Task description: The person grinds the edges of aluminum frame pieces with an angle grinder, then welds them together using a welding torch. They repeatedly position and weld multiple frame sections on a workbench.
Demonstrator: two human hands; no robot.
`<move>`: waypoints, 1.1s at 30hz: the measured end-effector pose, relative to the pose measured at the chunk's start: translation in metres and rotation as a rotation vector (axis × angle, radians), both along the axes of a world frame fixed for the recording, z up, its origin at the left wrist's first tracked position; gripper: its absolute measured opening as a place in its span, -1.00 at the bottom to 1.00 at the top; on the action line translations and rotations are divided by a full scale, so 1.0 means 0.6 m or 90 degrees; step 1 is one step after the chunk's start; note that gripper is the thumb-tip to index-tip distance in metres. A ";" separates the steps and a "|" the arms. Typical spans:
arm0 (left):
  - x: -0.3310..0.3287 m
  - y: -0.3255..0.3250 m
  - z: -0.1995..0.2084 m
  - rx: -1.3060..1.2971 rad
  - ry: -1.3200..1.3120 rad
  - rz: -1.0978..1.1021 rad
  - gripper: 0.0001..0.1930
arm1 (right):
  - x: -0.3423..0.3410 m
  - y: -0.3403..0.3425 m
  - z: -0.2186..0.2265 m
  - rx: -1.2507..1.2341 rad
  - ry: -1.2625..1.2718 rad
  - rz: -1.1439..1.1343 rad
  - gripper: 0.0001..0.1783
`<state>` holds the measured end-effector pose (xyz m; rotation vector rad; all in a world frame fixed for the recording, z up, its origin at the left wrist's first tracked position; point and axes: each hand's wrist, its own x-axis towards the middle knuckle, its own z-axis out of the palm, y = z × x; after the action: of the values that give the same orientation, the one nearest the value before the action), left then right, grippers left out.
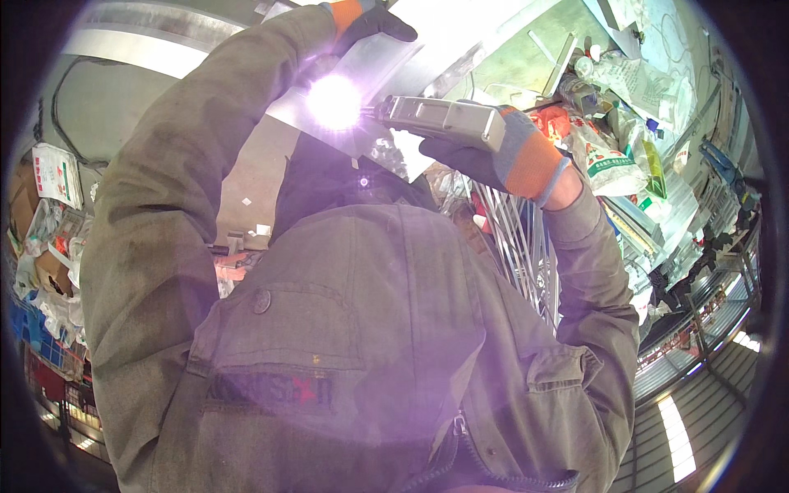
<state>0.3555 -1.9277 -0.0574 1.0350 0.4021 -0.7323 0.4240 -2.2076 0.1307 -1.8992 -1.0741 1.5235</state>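
Observation:
My right hand (501, 160), in a dark work glove with grey and orange parts, is wrapped round a grey handheld welding torch (448, 120). A blinding white-violet glare (334, 102) burns at the torch's tip, on a shiny metal sheet (403, 62), and hides the spot beneath it. At the upper edge my left hand (371, 23), in a similar glove, rests against the metal just beyond the glare. One digit stretches out to the right; its other fingers are partly cut off by the picture's edge.
Plastic bags and packaging (608, 156) are heaped at the right. Long thin metal strips (522, 238) lie below my right wrist. Cartons, bags and a blue crate (41, 329) stand at the far left. Metal racking (699, 329) runs along the right rim.

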 end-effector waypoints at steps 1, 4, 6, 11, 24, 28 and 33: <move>0.001 -0.001 -0.003 0.004 0.003 -0.005 -0.46 | 0.001 0.004 0.003 -0.020 -0.005 0.003 -0.60; 0.004 -0.008 -0.013 0.015 0.010 -0.019 -0.45 | 0.008 0.023 0.022 -0.083 -0.035 0.030 -0.59; 0.005 -0.010 -0.019 0.023 0.018 -0.028 -0.44 | 0.019 0.038 0.045 -0.129 -0.080 0.092 -0.60; 0.011 -0.008 -0.029 0.034 0.035 -0.047 -0.43 | 0.006 0.071 0.073 0.014 -0.151 0.032 -0.59; -0.007 -0.003 0.000 0.017 0.011 0.024 -0.32 | -0.040 0.016 0.163 -0.038 -0.130 -0.141 -0.65; -0.044 0.080 -0.041 0.168 -0.076 0.111 -0.31 | -0.093 -0.023 0.198 0.034 -0.251 -0.171 -0.65; -0.154 0.283 -0.065 0.756 -0.233 0.212 -0.36 | -0.213 -0.056 0.199 0.012 -0.236 -0.398 -0.72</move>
<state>0.2634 -1.7580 -0.0967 2.1004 0.6872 0.0876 0.2963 -2.2414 0.2500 -2.2689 -0.5314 0.8312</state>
